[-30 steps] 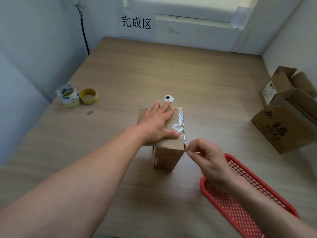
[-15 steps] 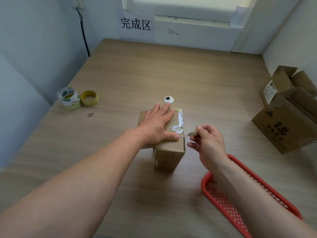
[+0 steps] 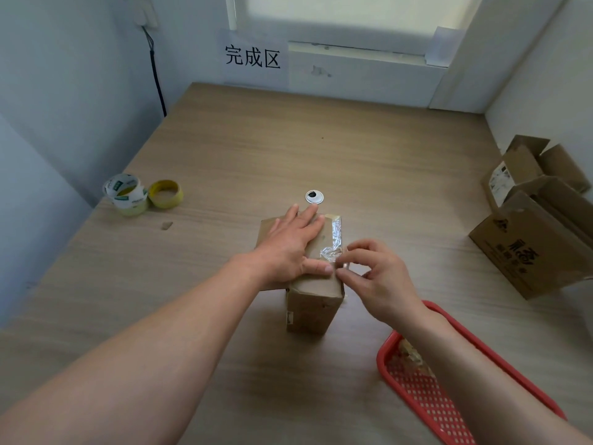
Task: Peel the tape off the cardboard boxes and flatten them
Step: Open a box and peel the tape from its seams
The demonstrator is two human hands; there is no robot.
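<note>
Moved: right hand [image 3: 382, 281] back in against box [image 3: 313, 303] from just off its right side half a second ago; left hand [image 3: 288, 248] as before, flat on top.
Tape [image 3: 336, 234]: silvery crumpled strip along the top's right edge; loose near end right at the right fingertips, the rest running straight on beyond them to the far corner.
Long axis: away from the fingers, along that edge; pull judged best taken up and along the strip, not across it.
Box: upright on table [image 3: 288, 155], immediately left of the right fingers, under the left palm; still taped, not yet flattened.
Right fingers [image 3: 362, 249]: thumb and forefinger nearly closed, pinching the tape's near end as far as can be told; other three loosely curled above.
Right pose: wrist back and to the right of the pinch, forearm crossing basket [image 3: 382, 358].
Left fingers [image 3: 305, 216]: straight, slightly spread, pressing down; thumb tip just left of the right thumb, close to touching.
Nearer hand: right, already at the tape; left only a brace.
Risk: thin, crumpled strip, likely to tear short if jerked.
</note>
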